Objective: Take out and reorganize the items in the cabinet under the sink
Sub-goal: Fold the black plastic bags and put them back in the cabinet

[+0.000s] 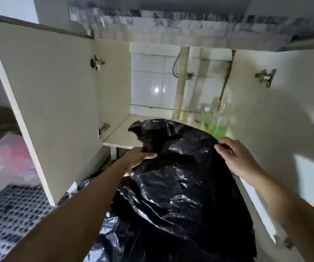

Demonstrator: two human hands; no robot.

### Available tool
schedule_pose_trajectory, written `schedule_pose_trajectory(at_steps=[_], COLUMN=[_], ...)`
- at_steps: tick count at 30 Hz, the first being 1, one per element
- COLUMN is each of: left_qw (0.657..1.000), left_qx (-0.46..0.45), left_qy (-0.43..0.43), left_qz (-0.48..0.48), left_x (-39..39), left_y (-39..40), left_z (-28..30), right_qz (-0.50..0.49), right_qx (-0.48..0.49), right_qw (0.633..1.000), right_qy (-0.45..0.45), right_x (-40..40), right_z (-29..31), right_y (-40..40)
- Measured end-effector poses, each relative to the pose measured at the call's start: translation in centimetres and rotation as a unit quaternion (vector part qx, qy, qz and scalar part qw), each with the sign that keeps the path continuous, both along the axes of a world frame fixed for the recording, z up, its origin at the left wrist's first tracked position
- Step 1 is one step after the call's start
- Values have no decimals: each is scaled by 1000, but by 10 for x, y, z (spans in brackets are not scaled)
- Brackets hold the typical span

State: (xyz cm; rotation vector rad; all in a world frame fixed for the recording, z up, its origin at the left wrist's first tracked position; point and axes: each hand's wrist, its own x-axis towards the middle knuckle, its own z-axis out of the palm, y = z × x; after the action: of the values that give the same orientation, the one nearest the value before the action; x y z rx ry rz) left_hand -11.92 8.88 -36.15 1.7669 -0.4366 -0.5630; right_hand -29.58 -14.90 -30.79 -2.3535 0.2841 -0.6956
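The black bag (180,167) is gripped at its top edge by the left hand (135,161) and pinched by the right hand (235,157); it looks soft, slippery, probably light.

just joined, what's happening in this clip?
A person crouched at the open under-sink cabinet holds a big black plastic bag with both hands. The left hand grips its left side and the right hand pinches its upper right edge. The bag sits at the cabinet's front edge. A clear bottle with green liquid stands blurred behind it.
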Motion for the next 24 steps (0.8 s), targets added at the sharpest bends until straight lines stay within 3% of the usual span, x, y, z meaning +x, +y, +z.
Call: schedule_pose_trajectory(at_steps=[2, 4, 6, 8, 10, 12, 14, 17, 20, 22, 24], left_qw=[994, 968, 931, 892, 852, 819, 805, 803, 794, 799, 803], left_qx=[25, 91, 169, 218, 267, 312, 332, 337, 346, 352, 356], left_qy=[-107, -229, -316, -380, -420, -443, -444, -423, -426, -420, -411], left_qz=[-6, -38, -74, -114, -163, -187, -211, -249, -261, -250, -244], left_x=[-7, -18, -31, -53, -73, -86, -94, -105, -104, -100, -96], left_y=[-12, -26, -41, -53, -62, -66, -67, -65, -58, -52, -45], left_z=[30, 61, 84, 100, 106, 109, 110, 107, 101, 98, 95], right_qz=[-52, -58, -54, -49, -45, -18, 20, 86, 113, 93, 68], right_qx=[-100, -205, -247, -227, -197, -227, -291, -371, -277, -209, -207], right_qw=[986, 930, 892, 934, 976, 971, 950, 924, 934, 935, 921], right_qy=[126, 299, 374, 273, 75, -74, -113, 11, 197, 271, 324], right_x=[-11, -18, -20, -22, -24, -30, -35, -38, -35, -35, -32], right_z=[-13, -21, -16, 1, 21, 42, 53, 48, 29, 19, 13], right_y=[-13, -19, -16, -11, -4, 10, 23, 33, 21, 11, 5])
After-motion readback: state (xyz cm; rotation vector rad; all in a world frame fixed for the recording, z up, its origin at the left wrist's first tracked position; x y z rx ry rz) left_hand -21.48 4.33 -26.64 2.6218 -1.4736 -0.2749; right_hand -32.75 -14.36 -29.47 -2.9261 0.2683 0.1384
